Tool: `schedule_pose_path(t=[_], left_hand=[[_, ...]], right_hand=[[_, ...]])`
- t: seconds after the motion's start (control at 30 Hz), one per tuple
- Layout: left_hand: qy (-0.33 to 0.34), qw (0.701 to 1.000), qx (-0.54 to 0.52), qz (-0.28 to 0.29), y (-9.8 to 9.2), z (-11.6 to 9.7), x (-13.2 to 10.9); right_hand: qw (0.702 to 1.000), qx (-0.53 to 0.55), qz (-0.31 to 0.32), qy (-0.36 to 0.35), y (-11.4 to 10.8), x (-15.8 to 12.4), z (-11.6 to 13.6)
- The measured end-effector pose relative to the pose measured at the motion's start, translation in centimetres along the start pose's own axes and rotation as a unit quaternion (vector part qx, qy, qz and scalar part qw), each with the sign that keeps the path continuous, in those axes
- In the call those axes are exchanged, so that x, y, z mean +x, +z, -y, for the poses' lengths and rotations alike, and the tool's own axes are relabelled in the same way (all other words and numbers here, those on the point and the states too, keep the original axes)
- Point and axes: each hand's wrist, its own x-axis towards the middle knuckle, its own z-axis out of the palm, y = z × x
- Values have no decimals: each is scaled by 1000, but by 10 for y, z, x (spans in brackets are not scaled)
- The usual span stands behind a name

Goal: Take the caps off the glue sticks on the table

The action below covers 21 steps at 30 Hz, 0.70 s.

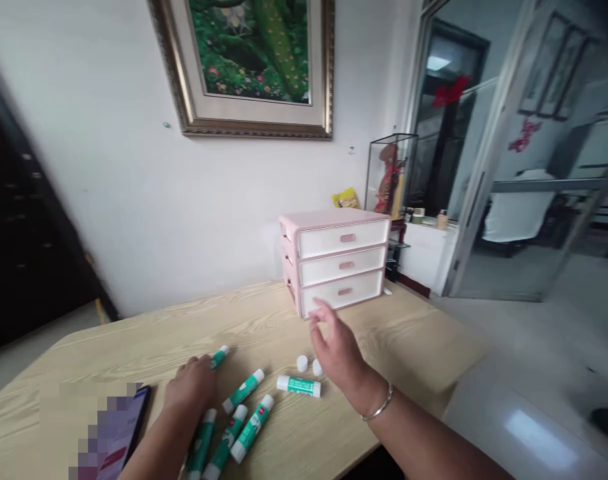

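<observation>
Glue stick lies under closed left hand; right hand hovers open, empty

The wooden table lies bare at three o'clock of the right hand, out to its right edge; a hand could pass there freely; at twelve o'clock the pink drawer unit stands just beyond the fingertips and blocks the way; at six o'clock two white caps and a lone glue stick lie close under the palm; the left hand has glue sticks crowded at five o'clock and a phone at eight o'clock; toward eleven o'clock the tabletop runs open to the wall.
</observation>
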Motion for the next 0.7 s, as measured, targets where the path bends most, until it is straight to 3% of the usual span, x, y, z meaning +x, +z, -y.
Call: schedule_pose_path(t=[0.1,0.17,0.2,0.27,0.37,0.47,0.57,0.7], left_hand=[[11,1000,3,10,12,4,11],[13,1000,-4,14,17,6,12],[13,1000,-9,16,19,7,11],[14,999,-24,15,19,8,10],[33,998,-53,3,16,3,6],[81,993,-83,-10,9,-10,-9],[146,983,-113,-6,2,-26,-39],[208,966,-152,8,-4,-42,-80]], right_hand=[[964,121,-235,9,-46,16,6],[928,187,-322,6,-68,23,19],[923,204,-326,5,-72,24,26],[943,207,-261,18,-65,22,39],[980,181,-51,62,-30,9,48],[977,141,130,89,10,-6,47],[970,80,220,65,36,-11,47],[955,51,290,45,51,-16,54]])
